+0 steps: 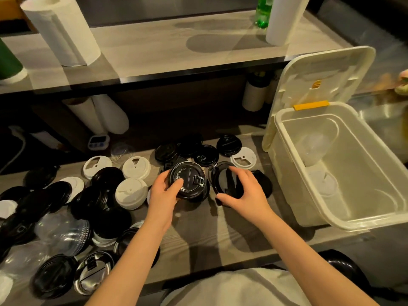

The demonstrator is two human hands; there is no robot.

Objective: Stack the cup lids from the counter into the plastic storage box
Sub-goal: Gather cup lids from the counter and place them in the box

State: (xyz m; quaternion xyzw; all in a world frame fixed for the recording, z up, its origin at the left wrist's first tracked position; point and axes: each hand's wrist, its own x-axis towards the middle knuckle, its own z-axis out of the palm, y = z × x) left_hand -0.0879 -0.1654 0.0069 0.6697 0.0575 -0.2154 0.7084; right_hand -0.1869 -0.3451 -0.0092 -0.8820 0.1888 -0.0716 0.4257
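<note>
My left hand [164, 191] grips a stack of black cup lids [187, 181] at the middle of the counter, thumb on the top lid. Just to its right, my right hand [245, 191] holds a single black lid [220, 175] tilted on its edge. Several black, white and clear lids [132, 193] lie scattered over the left and back of the counter. The cream plastic storage box [287, 133] stands at the right with its hinged lid [326, 69] swung up. A few white or clear lids [326, 184] lie inside it.
A raised shelf [176, 47] runs behind the counter with two paper towel rolls [64, 32] and a green bottle [263, 12]. A small white timer [98, 142] sits at the back left. The counter's front edge [220, 263] is close to my body.
</note>
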